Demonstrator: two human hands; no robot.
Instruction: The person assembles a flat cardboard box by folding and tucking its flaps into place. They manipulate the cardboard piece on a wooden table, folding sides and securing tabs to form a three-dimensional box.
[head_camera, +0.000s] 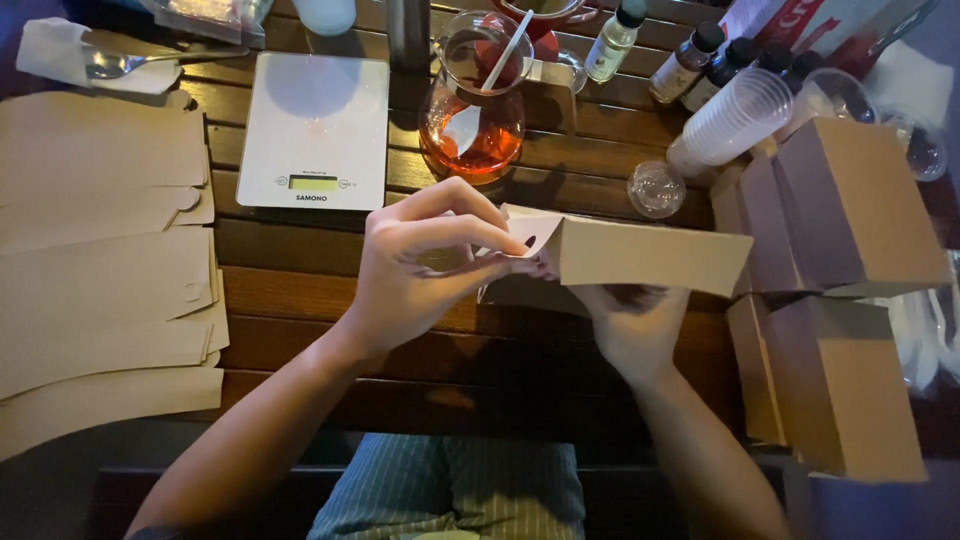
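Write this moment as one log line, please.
left hand: pinching box flap | right hand: under cardboard box | table: wooden

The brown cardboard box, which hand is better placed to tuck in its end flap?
Probably the left hand: its fingertips already pinch the flap at the open end of the box. The right hand sits underneath, supporting the box.

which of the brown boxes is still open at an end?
The brown box held in both hands: the left hand pinches its pale end flap, not yet tucked in. The assembled boxes stacked at right are untouched.
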